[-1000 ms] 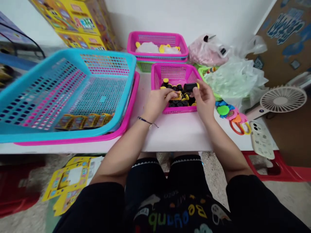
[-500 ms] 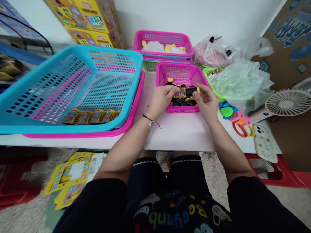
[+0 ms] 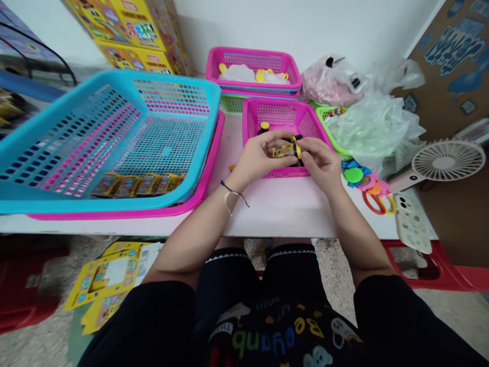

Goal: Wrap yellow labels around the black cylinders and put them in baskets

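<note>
Over the front of a pink basket (image 3: 249,120), my left hand (image 3: 256,155) is wrapped round a small bottle (image 3: 284,151) with a printed yellow and orange label. The bottle lies on its side. My right hand (image 3: 321,162) pinches the bottle's yellow-capped end. Below and behind my hands, the basket holds black pieces, mostly hidden; one bottle with a yellow cap (image 3: 265,126) stands at its left side. Several labelled packets (image 3: 132,185) lie in a row along the front of the large blue basket (image 3: 114,205).
Another pink basket (image 3: 211,69) with white bags stands behind. To the right are a green basket (image 3: 324,120) under a plastic bag (image 3: 367,122), a fan (image 3: 443,160), coloured rings (image 3: 374,202) and a phone (image 3: 414,224). Yellow boxes (image 3: 130,30) are stacked at the back left.
The bottle's black body is now covered by the printed label, up to near the yellow cap. My left hand's fingers have spread further round it, and the view has shifted slightly.
</note>
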`<state>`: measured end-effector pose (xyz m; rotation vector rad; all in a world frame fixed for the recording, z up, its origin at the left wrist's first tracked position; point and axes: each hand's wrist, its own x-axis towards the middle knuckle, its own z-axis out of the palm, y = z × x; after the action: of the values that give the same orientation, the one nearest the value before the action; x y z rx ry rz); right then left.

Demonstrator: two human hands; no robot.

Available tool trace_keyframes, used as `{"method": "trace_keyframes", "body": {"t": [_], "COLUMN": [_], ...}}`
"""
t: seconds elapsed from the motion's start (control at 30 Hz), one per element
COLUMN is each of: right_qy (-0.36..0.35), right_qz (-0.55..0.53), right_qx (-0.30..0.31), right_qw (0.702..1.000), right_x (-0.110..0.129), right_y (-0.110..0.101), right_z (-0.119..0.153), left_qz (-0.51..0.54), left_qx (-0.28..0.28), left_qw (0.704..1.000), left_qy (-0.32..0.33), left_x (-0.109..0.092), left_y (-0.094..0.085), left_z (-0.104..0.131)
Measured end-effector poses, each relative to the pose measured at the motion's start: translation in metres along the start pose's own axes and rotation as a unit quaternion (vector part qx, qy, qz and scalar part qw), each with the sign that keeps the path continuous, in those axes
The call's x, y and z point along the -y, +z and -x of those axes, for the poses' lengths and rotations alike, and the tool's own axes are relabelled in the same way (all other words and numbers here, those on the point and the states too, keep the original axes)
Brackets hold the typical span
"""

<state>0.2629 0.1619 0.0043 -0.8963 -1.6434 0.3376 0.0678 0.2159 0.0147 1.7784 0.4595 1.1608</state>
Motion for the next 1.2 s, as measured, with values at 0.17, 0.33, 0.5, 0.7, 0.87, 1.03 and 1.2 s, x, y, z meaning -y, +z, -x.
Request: {"method": "trace_keyframes", "body": {"t": [0.17,0.33,0.5,0.7,0.87,1.03,1.2], "right_qy": [0.012,-0.061,-0.088,-0.109,-0.183,-0.220,-0.271], "right_qz": [-0.060,-0.059,0.033,0.096,0.233,0.301,0.346], "right_qx": [-0.008,-0.030,-0.120,-0.056,-0.005,-0.007,0.012], "right_qw": [0.998,0.996,0.988,0.988,0.955,0.928,0.898], "right_x": [-0.001,-0.004,0.000,-0.001,-0.008,-0.007,0.002], "right_y": [0.002,0.008,0.015,0.014,0.018,0.019,0.018], "right_z": [-0.001,-0.002,0.000,0.003,0.011,0.017,0.017], "left_qz": [-0.022,-0.012,-0.131,-0.146,-0.037,0.078,0.055], "left_qx": [-0.005,0.008,-0.048,-0.107,-0.112,-0.020,0.069], "left_qw": [0.998,0.998,0.982,0.972,0.990,0.997,0.991], "left_qy": [0.050,0.054,0.130,0.151,0.080,-0.012,-0.102], "left_x": [0.015,0.021,0.023,0.023,0.023,0.012,-0.010], "left_y": [-0.001,-0.002,0.010,0.017,0.014,0.021,0.025], "left_z": [-0.001,0.000,0.005,0.010,0.004,0.007,0.014]}}
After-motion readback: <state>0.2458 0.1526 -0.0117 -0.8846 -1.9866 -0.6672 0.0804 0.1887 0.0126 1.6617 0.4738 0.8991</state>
